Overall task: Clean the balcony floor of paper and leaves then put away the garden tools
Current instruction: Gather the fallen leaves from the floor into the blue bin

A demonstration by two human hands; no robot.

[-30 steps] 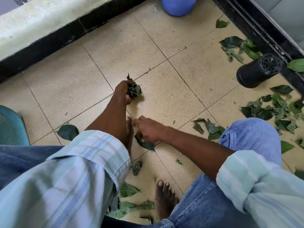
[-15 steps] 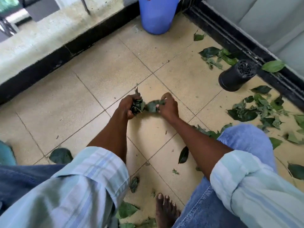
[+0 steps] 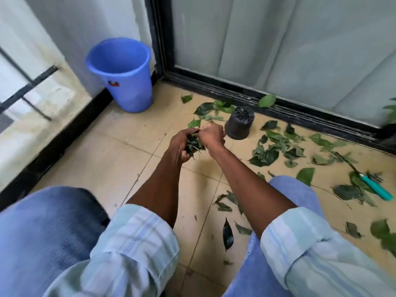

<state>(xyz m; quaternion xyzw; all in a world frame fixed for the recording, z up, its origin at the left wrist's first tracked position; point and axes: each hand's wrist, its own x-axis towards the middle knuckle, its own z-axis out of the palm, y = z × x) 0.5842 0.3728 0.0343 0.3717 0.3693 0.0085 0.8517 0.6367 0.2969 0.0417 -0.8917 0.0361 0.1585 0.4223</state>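
- The left hand point(image 3: 179, 146) is curled around a bunch of leaves point(image 3: 194, 144), which sits in the palm; some leaf tips hang out below the fingers.
- The right hand point(image 3: 212, 136) is closed and pressed against the bunch from the 3 o'clock side. It seems to push more leaves in, but I cannot tell for sure whether it pinches a leaf itself.
- The blue bucket point(image 3: 120, 71) stands upright in the corner, at about 10 o'clock from the hands, with its mouth open. I judge it the likely place for the bunch.
- To do this step well, I would compress the bunch firmly with both hands before moving, so that no loose tip falls on the tiles.
- Then carry it right over the bucket rim and release it low inside.
- Many loose leaves point(image 3: 276, 144) lie at 3 o'clock from the hands, beside the black pot point(image 3: 239, 124) that lies on its side near the door track.
- A tool with a teal handle point(image 3: 376, 189) lies among leaves at 4 o'clock, not yet put away.
- Much of the floor is not yet cleaned.
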